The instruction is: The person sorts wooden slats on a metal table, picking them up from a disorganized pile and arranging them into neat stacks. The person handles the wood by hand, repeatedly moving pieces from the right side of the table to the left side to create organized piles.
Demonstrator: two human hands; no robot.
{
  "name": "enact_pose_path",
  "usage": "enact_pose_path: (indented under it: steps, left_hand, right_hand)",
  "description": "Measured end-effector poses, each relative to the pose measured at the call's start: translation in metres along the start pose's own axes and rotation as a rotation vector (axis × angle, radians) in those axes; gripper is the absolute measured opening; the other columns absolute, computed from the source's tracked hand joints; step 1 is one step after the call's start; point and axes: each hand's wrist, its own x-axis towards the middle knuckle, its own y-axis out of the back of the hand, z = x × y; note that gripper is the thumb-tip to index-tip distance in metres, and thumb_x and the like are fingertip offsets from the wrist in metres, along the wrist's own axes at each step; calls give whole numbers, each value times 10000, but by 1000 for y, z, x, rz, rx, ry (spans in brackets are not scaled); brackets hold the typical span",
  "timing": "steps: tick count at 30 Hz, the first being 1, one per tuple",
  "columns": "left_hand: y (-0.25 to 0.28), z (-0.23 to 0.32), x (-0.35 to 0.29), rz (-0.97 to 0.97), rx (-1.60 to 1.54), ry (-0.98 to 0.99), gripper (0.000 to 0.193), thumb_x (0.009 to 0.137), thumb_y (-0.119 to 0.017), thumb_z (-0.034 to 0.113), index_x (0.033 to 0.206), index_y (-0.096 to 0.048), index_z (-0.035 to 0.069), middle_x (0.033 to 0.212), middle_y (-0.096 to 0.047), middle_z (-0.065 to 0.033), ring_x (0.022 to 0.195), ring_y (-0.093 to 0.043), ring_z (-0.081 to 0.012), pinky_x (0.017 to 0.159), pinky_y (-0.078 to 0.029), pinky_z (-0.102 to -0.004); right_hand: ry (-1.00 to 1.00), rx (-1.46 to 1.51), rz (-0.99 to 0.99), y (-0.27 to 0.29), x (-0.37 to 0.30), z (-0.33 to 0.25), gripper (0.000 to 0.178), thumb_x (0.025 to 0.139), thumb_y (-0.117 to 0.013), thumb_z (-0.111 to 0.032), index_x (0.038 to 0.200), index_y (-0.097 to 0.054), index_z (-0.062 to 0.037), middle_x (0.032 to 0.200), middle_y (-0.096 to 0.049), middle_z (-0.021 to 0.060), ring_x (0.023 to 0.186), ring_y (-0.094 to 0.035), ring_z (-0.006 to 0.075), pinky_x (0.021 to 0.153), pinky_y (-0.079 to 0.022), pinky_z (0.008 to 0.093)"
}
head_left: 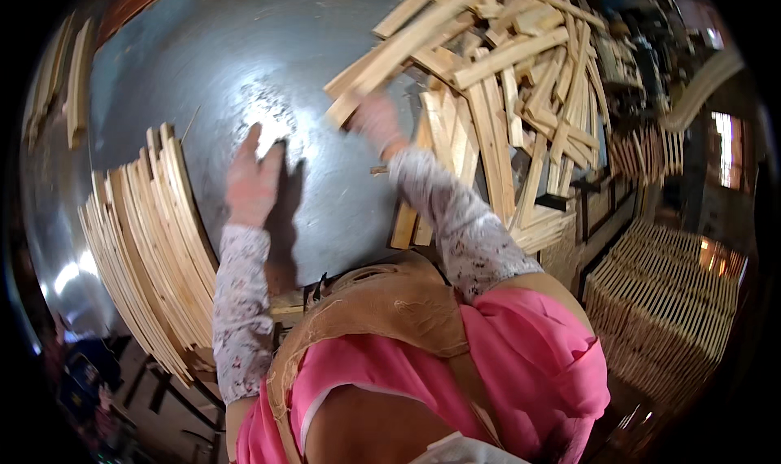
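Observation:
My right hand [376, 124], slightly smeared by motion, is closed at the near end of a pale wooden slat [404, 47]. That slat slants up and away to the right, over other slats at the edge of a jumbled pile [512, 59]. My left hand [251, 186] holds nothing and hovers over the grey metal tabletop [333, 212], its fingers apart and pointing away from me. Left of that hand, long thin wooden strips [154, 228] stand side by side in a neat row.
More strips [79, 85] lie at the far left, past the table's edge. On the right, a large stack of slats [663, 301] stands beyond the table. A curved pale piece [701, 89] shows at the far right. Dark equipment fills the far right background.

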Motion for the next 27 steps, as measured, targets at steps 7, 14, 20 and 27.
enact_pose_path:
  steps: [7, 14, 20, 27]
  left_hand:
    - [-76, 3, 6, -338, -207, 347, 575, 939, -780, 375, 1244, -707, -107, 1052, -783, -205, 928, -733, -267, 844, -573, -382]
    - [73, -56, -149, -86, 853, 548, 793, 860, -833, 367, 1535, -574, 41, 1555, -532, -274, 1390, -556, -402, 1154, -438, -554]
    - [45, -92, -157, 146, -14, 278, 845, 938, -767, 409, 1611, -477, -13, 1640, -471, -274, 1531, -428, -411, 1289, -308, -524]
    - [54, -6, -124, -131, -162, 355, 771, 987, -668, 412, 1582, -413, -9, 1330, -659, -274, 1241, -653, -405, 1090, -519, -442]
  right_hand:
    - [-309, 682, 254, 114, -191, 17, 604, 918, -795, -365, 1402, -652, -34, 1263, -723, 237, 1234, -666, 382, 1092, -503, 513]
    - [-764, 132, 5, 60, -302, 62, 760, 834, -873, -294, 1506, -567, -111, 1333, -637, 229, 1207, -632, 437, 1023, -538, 517]
    - [-447, 398, 239, 85, -205, -13, 608, 823, -817, -93, 1386, -616, 11, 1112, -709, 208, 999, -687, 349, 914, -578, 447]
    - [-268, 1579, -7, 89, -58, -243, 673, 945, -788, -112, 1541, -509, 28, 1135, -694, 111, 984, -672, 175, 876, -555, 301]
